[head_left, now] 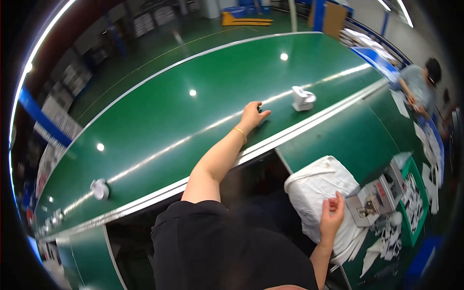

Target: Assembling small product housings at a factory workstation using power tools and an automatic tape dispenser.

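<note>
Stretched out over the green conveyor belt [227, 72], my left hand [253, 116] has its thumb and forefinger apart. A small dark patch shows between them; I cannot make out whether it is a thing or shadow. Beyond that hand, to its right and apart from it, a white bundled piece [303, 98] sits on the belt. My right hand [332, 215] is raised at the right edge of a white cloth heap [321, 186], its fingers loosely bent and apart, nothing visible in them. A metal-cased machine [369, 203] stands just right of that hand.
A green bin [419, 212] of white scraps stands beyond the machine, with loose white pieces [382, 246] nearer. Another white bundle [100, 189] lies on the belt at left. A co-worker [419, 87] works at far right. A yellow pallet truck [244, 20] stands behind.
</note>
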Available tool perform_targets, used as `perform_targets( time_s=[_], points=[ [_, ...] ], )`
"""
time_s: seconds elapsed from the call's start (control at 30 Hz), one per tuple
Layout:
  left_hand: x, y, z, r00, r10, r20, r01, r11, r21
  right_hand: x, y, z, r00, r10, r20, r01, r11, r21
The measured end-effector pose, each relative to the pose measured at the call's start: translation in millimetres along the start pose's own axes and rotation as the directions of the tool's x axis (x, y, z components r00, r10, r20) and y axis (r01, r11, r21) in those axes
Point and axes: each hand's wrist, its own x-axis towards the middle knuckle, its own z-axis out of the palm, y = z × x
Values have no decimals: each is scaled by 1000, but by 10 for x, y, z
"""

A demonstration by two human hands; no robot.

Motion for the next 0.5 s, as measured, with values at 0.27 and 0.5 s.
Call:
perform_targets(
  time_s=[0.27,0.5],
  points=[
    [-1171,-1682,-2496,879,-275,-390,409,855,319,34,67,70,992,-60,110,61,998,-7],
    [-2876,-2215,-4550,397,-355,-847,905,0,425,66,166,14,995,10,104,-12,1000,14]
  ],
)
